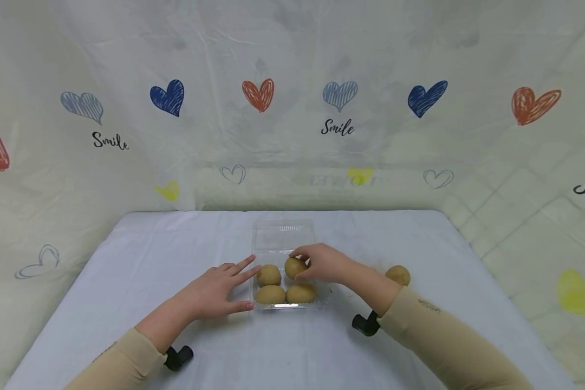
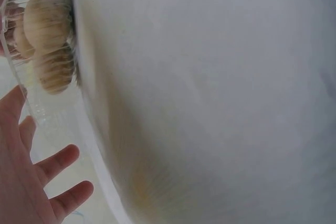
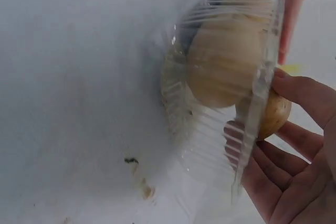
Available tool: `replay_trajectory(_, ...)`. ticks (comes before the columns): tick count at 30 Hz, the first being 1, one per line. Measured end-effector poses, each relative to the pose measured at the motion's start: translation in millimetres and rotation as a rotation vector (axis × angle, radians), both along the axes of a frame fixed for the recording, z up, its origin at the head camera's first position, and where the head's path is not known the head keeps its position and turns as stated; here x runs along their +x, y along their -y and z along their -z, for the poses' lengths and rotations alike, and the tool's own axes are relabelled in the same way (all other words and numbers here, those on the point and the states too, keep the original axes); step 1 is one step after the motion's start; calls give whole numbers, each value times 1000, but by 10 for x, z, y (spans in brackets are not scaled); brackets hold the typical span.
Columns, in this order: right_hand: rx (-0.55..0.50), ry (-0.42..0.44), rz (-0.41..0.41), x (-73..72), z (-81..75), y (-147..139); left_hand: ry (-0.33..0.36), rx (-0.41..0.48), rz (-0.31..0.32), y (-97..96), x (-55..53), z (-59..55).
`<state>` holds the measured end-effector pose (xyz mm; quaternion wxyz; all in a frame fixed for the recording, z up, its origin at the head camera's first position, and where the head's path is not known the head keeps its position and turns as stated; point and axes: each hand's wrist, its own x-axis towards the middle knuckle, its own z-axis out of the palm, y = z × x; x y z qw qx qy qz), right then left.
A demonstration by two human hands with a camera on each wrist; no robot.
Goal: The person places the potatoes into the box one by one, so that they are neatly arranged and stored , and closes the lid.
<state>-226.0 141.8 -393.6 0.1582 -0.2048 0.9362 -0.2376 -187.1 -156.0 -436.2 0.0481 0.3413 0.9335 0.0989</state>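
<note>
A clear plastic clamshell box point(image 1: 284, 306) stands with its lid raised at the back of the middle of the table. Inside lie several potatoes, among them a front left potato point(image 1: 271, 295), a front right potato point(image 1: 301, 293) and a back left potato point(image 1: 269, 275). My right hand point(image 1: 324, 262) grips another potato point(image 1: 294, 267) between thumb and fingers at the box's back right; the right wrist view shows this potato point(image 3: 275, 114) at the rim. My left hand point(image 1: 214, 292) is spread, fingers extended, at the box's left edge. Whether its fingertips touch the box is unclear.
One more potato point(image 1: 398, 274) lies on the table to the right, partly behind my right forearm. Small dirt crumbs point(image 3: 147, 190) dot the white tablecloth point(image 1: 273, 352) beside the box. A curtain point(image 1: 292, 146) printed with hearts hangs behind the table.
</note>
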Motion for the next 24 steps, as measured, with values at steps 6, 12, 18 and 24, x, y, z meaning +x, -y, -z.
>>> replay_trajectory(6, 34, -43, 1, -13, 119, 85, -3, 5, 4, 5, -3, 10)
replay_trajectory(12, 82, -56, 40, 27, 124, 199, 0, 2, 0, 5, -16, 28)
replay_trajectory(18, 105, -38, 37, 50, 85, 222, 12, 0, 1, -4, -12, 21)
replay_trajectory(24, 84, -11, 22, 54, 80, 216, 10, 10, 1, -1, -9, 18)
